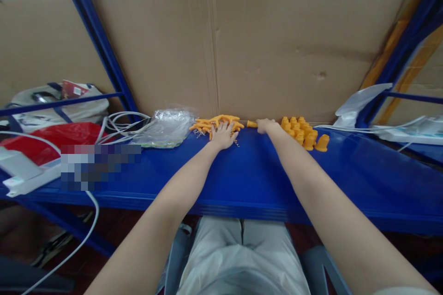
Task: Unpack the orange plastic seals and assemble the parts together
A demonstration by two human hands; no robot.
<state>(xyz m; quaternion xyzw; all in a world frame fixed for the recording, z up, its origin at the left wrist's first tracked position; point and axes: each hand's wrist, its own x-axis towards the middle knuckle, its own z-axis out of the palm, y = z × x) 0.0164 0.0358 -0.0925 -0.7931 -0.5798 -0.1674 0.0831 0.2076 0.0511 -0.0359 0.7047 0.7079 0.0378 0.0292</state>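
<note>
My left hand lies with its fingers spread on top of a heap of orange plastic pieces against the cardboard. Thin, curly metal spirals stick out from under this heap, around the palm and fingers. My right hand is closed on an orange plastic piece, whose narrow end pokes out to the left. The rest of that piece is hidden by the hand. Right of my right hand, several orange cup-like caps with flared rims stand in a close group, partly covered by my forearm.
A blue shelf tabletop runs up to a tall cardboard sheet. Clear plastic bags lie left of the heap. Further left are white cables, a red bag and a white power strip. A blue post rises behind.
</note>
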